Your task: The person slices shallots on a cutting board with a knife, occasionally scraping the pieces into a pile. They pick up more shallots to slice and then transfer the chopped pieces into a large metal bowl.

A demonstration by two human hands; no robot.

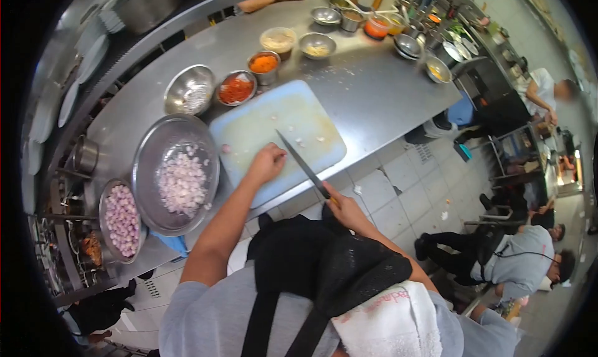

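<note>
My right hand is wrapped round the handle of a long knife, whose blade points up and left over the cutting board. On the board's lower part rests my left hand, fingers curled together around something small and pinkish at the fingertips, too small to name. A pinkish piece and a few white bits lie on the board. Left of it, a large metal bowl holds chopped shallots or onions. Beyond that is a smaller bowl of whole peeled ones.
Bowls of red shreds and orange food, and a metal bowl, stand behind the board on the steel table. More containers line its far end. Several people are at the right; another person is at lower left.
</note>
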